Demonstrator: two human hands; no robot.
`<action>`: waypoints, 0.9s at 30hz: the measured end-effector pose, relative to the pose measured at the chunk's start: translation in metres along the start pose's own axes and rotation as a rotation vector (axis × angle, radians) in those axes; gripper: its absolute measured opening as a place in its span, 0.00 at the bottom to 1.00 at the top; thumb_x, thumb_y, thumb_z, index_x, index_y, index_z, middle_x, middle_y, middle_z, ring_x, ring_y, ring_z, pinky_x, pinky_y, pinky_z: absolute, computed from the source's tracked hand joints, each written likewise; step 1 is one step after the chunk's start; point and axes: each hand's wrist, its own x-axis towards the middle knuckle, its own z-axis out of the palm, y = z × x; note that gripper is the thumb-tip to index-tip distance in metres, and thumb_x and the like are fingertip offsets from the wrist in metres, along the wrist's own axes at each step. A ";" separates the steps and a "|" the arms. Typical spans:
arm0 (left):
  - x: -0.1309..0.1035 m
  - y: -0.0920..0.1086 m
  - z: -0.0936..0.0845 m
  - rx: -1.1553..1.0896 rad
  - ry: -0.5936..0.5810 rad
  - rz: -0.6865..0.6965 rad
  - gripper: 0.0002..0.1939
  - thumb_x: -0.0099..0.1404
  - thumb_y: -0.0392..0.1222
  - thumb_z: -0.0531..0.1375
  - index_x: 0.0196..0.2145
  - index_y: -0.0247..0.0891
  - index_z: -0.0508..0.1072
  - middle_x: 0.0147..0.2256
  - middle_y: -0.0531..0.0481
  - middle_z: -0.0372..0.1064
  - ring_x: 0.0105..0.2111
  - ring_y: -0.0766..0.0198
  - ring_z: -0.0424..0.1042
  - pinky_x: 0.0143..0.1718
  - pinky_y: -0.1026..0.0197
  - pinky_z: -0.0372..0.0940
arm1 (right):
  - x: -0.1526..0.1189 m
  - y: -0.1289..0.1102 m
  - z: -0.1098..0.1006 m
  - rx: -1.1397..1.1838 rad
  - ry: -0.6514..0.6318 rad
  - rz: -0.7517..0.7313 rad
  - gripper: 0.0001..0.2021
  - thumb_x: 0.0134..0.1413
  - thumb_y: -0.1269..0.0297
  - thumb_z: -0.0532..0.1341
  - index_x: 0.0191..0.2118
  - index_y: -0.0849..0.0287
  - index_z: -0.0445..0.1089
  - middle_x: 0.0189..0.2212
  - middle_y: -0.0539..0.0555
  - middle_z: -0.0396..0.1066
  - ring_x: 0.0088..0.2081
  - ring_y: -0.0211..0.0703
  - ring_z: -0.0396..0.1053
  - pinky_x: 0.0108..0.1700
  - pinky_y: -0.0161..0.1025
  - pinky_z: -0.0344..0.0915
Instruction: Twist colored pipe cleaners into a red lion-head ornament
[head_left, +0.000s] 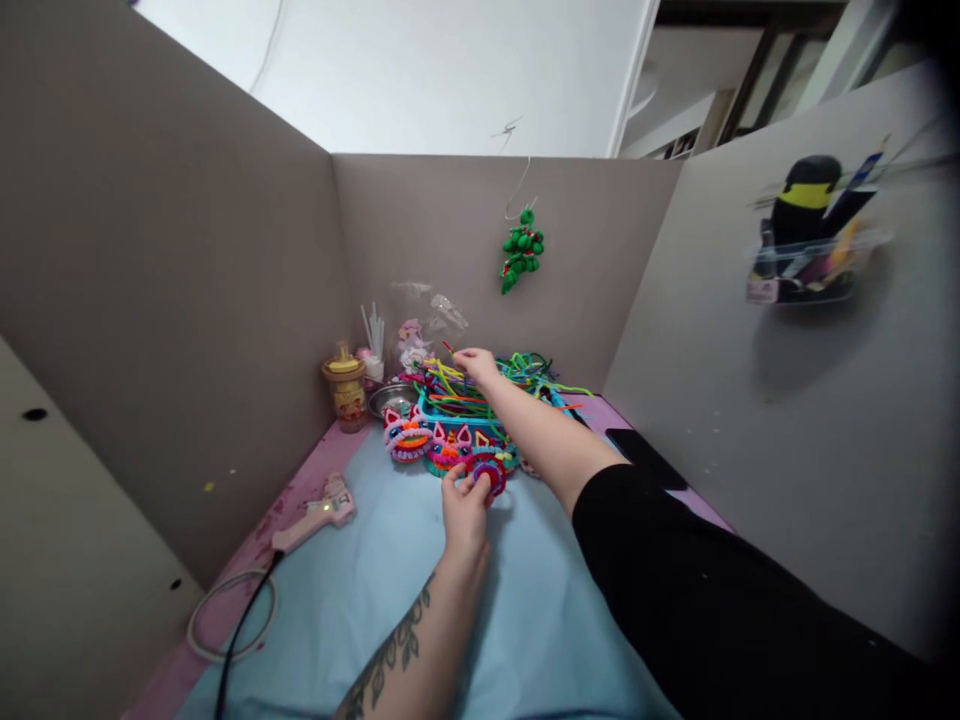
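My left hand (465,508) pinches a round red and purple pipe-cleaner piece (491,470) above the front of the blue cloth. Farther back, my right hand (477,366) is closed at the fingertips on a thin red pipe cleaner (448,348), whose end sticks out to the left. Below that hand is a blue basket (450,424) heaped with pipe cleaners (536,370) of many colours. Several finished fuzzy animal faces stand along its front, including a pink one with an orange mouth (409,437) and one with a small horn (448,450).
A pink glue gun (319,515) with a black cord lies at left. Behind it stand a lidded cup (346,390) and a metal bowl (390,398). A dark phone (645,458) lies at right. Grey panels enclose three sides; a clear tool holder (806,265) hangs on the right one.
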 end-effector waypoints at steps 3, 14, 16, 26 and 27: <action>-0.002 0.001 0.002 0.001 0.017 -0.034 0.25 0.48 0.36 0.66 0.42 0.37 0.61 0.34 0.47 0.69 0.28 0.66 0.71 0.28 0.65 0.64 | 0.015 -0.024 -0.024 0.159 0.023 0.010 0.09 0.50 0.63 0.59 0.35 0.63 0.69 0.22 0.49 0.69 0.20 0.31 0.61 0.24 0.29 0.58; -0.003 0.007 0.004 -0.071 0.016 -0.070 0.20 0.51 0.31 0.63 0.41 0.36 0.62 0.31 0.49 0.68 0.26 0.68 0.70 0.24 0.68 0.63 | 0.014 -0.097 -0.125 0.816 -0.070 -0.208 0.06 0.57 0.58 0.55 0.33 0.54 0.63 0.24 0.44 0.67 0.27 0.31 0.67 0.31 0.30 0.62; -0.003 0.009 0.005 -0.111 -0.020 -0.077 0.19 0.53 0.30 0.61 0.42 0.36 0.62 0.30 0.49 0.68 0.26 0.68 0.70 0.24 0.68 0.64 | -0.013 -0.107 -0.141 0.716 -0.147 -0.287 0.09 0.56 0.54 0.56 0.33 0.54 0.63 0.24 0.45 0.66 0.27 0.32 0.66 0.29 0.30 0.62; -0.005 0.009 0.008 -0.124 -0.173 -0.082 0.20 0.51 0.27 0.61 0.42 0.36 0.62 0.32 0.49 0.68 0.28 0.68 0.70 0.28 0.67 0.66 | -0.197 -0.015 -0.150 -0.237 -0.336 -0.372 0.09 0.50 0.61 0.60 0.31 0.59 0.75 0.26 0.51 0.68 0.28 0.36 0.65 0.31 0.34 0.61; -0.006 0.009 0.009 -0.113 -0.202 -0.089 0.20 0.51 0.28 0.62 0.42 0.36 0.62 0.33 0.49 0.68 0.28 0.68 0.70 0.28 0.67 0.67 | -0.209 -0.003 -0.148 -0.267 -0.302 -0.378 0.08 0.51 0.62 0.59 0.32 0.58 0.75 0.27 0.52 0.69 0.29 0.37 0.66 0.33 0.35 0.62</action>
